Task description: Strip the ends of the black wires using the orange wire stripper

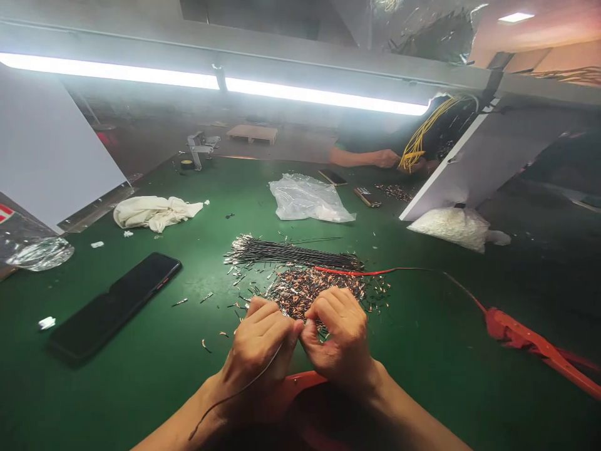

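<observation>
My left hand (260,343) is closed in a pinch on a thin black wire (244,388) that trails back over my wrist. My right hand (339,335) is closed too, fingertips pressed against the left hand's at the wire's end; what it pinches is too small to make out. Just beyond both hands lies a pile of small metal terminals (310,289). Behind the pile lies a bundle of black wires (291,254) with metal tips, and a red wire (357,272) runs off to the right.
A black phone (115,304) lies at the left on the green mat (422,351). A white cloth (153,212), a clear plastic bag (307,199), a bag of white parts (453,227) and a red tool (539,351) surround the work. Another person's hand (385,158) holds yellow wires (417,143) across the table.
</observation>
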Available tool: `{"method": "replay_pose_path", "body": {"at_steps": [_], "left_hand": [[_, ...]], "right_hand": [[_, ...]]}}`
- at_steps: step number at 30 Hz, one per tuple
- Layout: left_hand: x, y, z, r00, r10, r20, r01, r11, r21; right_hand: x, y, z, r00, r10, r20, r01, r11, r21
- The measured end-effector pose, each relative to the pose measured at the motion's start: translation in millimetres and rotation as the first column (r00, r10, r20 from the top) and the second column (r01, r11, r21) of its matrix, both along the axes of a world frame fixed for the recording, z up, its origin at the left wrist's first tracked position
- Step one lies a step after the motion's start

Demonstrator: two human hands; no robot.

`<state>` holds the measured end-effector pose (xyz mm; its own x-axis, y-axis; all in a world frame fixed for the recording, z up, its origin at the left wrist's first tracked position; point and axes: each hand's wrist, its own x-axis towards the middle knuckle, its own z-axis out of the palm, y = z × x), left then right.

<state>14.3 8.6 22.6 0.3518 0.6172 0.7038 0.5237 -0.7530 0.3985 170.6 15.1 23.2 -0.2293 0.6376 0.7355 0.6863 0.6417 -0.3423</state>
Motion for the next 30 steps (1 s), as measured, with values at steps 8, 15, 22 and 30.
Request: {"method": "replay_pose_path", "body": {"at_steps": [8, 15, 22, 30], "left_hand": [[-2.5, 3.6, 1.5, 0.997, 0.024, 0.071, -0.026, 0.999, 0.026], [-20.9, 6.3, 7.0, 0.986, 0.129, 0.106, -0.132, 0.991, 0.020], [-19.0, 11.9, -7.3, 0.991, 0.131, 0.009, -0.132, 0.991, 0.040], [-20.5, 19.2, -9.6, 0.983, 0.185, 0.013, -0.185, 0.983, 0.018]], "right_hand": [[17.3, 12.8, -0.7, 0.993, -0.107, -0.045, 0.106, 0.994, -0.024], [36.7, 22.6, -2.1, 0.990, -0.137, -0.016, 0.136, 0.990, -0.047], [33.9, 26.1, -11.1, 0.993, -0.117, 0.023, 0.119, 0.989, -0.082], [44.9, 30.8, -8.4, 0.989, -0.146, 0.014, 0.147, 0.985, -0.094]]}}
